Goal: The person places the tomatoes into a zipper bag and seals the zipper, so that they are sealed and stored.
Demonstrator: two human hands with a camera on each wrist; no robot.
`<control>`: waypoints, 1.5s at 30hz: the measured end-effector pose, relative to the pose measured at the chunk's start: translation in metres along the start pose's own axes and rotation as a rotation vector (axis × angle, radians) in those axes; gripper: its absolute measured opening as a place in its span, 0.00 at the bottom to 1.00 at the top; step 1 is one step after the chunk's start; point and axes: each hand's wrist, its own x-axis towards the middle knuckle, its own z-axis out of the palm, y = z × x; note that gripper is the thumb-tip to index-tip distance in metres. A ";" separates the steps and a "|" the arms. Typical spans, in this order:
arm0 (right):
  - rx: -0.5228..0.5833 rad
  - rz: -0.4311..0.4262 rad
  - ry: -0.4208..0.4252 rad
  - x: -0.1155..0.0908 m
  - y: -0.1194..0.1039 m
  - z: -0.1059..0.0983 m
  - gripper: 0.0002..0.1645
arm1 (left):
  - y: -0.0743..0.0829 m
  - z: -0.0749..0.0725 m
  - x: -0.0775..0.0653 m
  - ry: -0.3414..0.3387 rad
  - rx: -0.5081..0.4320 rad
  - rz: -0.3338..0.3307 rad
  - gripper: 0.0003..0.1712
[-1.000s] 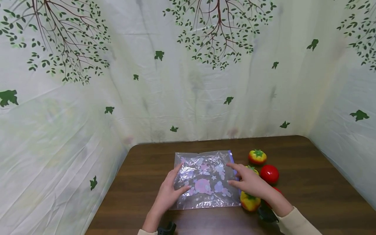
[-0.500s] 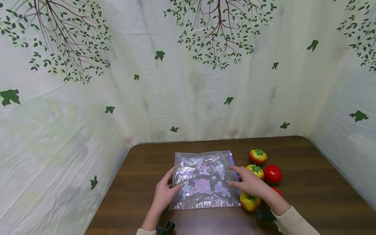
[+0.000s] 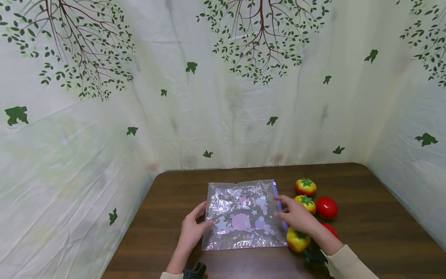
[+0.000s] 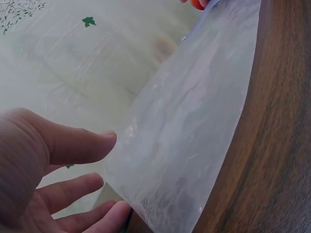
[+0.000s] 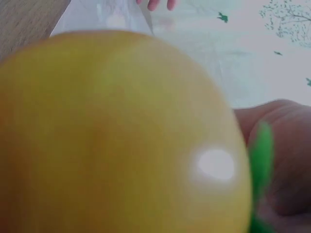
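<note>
A clear zip bag (image 3: 240,232) printed with pink and lilac figures lies flat on the table, its purple zip edge (image 3: 275,188) to the right. My left hand (image 3: 189,229) is at the bag's left edge, thumb and fingers spread apart. In the left wrist view, the lower fingers of that hand (image 4: 53,170) come close to the bag's corner; contact is unclear. Over the zip edge is my right hand (image 3: 299,216), its index finger and thumb apart. A yellow toy fruit (image 5: 116,136) with a green leafy top hides most of that hand in the right wrist view.
Right of the bag stand several toy fruits: a yellow-red one (image 3: 305,187) at the back, another (image 3: 307,205) before it, a yellow one (image 3: 298,240) under the right wrist, and a shiny red one (image 3: 326,207). A leaf-patterned cloth (image 3: 226,135) hangs behind the brown table (image 3: 156,217).
My left hand has drawn left, from over the bag to its left edge. The right hand has shifted slightly right, towards the zip edge. The bag has hardly moved.
</note>
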 end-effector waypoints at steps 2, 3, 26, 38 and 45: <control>0.033 0.002 0.021 0.001 0.001 0.000 0.32 | -0.001 -0.001 0.000 -0.010 -0.005 0.006 0.38; 0.044 0.002 0.029 0.001 0.001 -0.001 0.31 | -0.002 -0.002 0.001 -0.016 -0.006 0.010 0.37; -0.013 -0.019 0.028 0.009 0.015 -0.003 0.19 | -0.019 -0.010 0.003 -0.125 0.324 0.196 0.35; 0.058 -0.139 0.041 0.010 0.014 -0.007 0.17 | -0.021 -0.022 0.003 -0.187 0.346 0.038 0.36; 0.140 -0.139 0.056 0.009 0.007 -0.010 0.19 | -0.026 -0.025 0.006 -0.205 0.327 0.025 0.35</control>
